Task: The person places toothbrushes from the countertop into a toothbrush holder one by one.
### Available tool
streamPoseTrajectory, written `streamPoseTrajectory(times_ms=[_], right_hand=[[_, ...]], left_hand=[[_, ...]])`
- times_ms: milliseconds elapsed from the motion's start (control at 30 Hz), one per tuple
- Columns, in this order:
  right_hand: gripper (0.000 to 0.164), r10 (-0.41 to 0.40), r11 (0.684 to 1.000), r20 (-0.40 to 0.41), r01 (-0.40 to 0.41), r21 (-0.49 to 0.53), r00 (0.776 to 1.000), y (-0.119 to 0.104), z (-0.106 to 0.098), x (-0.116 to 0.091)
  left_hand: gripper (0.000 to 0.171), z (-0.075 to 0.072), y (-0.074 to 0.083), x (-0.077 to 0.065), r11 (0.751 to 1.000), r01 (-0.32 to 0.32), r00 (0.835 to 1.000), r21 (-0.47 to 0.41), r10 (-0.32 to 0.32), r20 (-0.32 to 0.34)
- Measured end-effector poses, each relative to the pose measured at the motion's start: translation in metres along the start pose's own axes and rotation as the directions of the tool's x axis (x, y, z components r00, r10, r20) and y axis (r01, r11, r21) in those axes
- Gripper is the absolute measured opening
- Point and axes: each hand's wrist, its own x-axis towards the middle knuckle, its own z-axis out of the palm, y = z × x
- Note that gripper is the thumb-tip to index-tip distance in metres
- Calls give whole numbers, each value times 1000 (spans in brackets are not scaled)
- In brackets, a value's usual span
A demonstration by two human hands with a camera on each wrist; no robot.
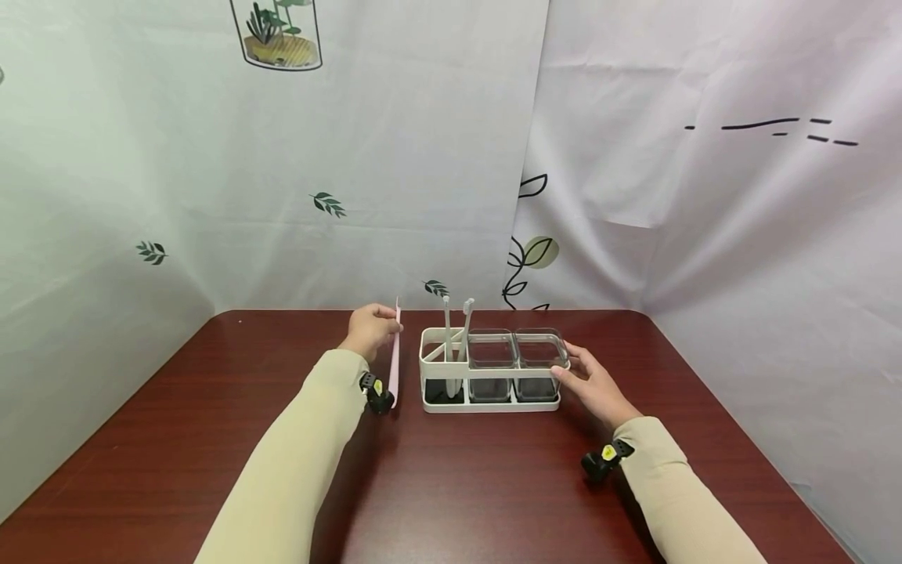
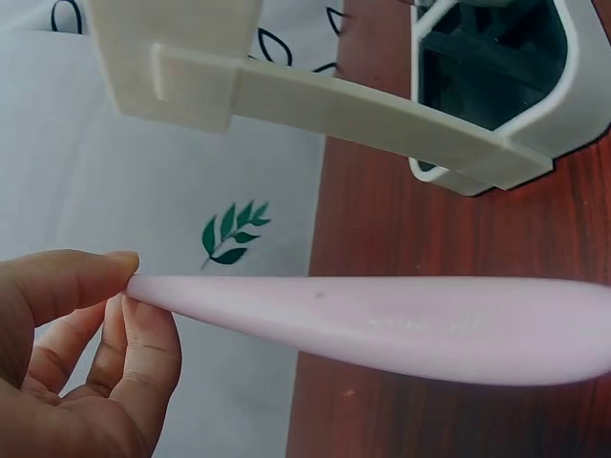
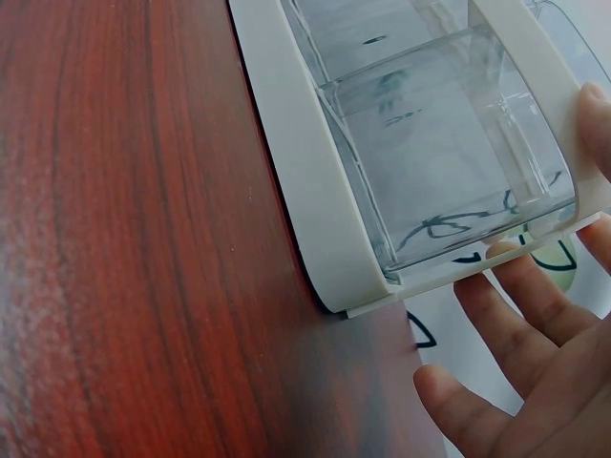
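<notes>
Between thumb and fingertips my left hand (image 1: 369, 330) pinches a pink toothbrush (image 1: 395, 368) near its thin neck. The toothbrush hangs upright, its wide handle end down, just left of the white toothbrush holder (image 1: 514, 374). In the left wrist view the pink handle (image 2: 430, 329) stretches across, apart from the holder. My right hand (image 1: 595, 392) holds the holder's right end, thumb (image 3: 597, 124) on the upper rail and fingers by the end wall. Two white toothbrushes (image 1: 447, 333) lean in the left compartment. Two clear cups (image 1: 491, 352) fill the other compartments.
The holder stands on a dark red wood-grain table (image 1: 486, 486), toward its back edge. Behind and at both sides hangs a pale curtain (image 1: 423, 157) printed with leaves. Each wrist carries a black camera (image 1: 380, 398) on a strap.
</notes>
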Motion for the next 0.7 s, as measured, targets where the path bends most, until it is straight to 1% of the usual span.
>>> streamPoseTrajectory(times_ms=[133, 267, 400, 567, 700], right_hand=[[62, 2, 1000, -5, -2, -6, 1000, 1, 0, 1], [63, 5, 1000, -4, -5, -6, 1000, 4, 0, 2], [64, 2, 1000, -5, -2, -1, 1000, 4, 1, 1], [64, -17, 1000, -20, 16, -22, 1000, 3, 1, 0], [63, -14, 1000, -20, 13, -16, 1000, 1, 1, 0]], left_hand=[[25, -2, 3, 0, 1000, 4, 1000, -27, -3, 12], [24, -4, 7, -2, 999, 5, 1000, -32, -5, 20], [25, -7, 12, -5, 999, -10, 999, -42, 11, 32], [28, -8, 20, -9, 997, -46, 998, -68, 49, 43], [26, -9, 26, -11, 995, -58, 997, -85, 62, 46]])
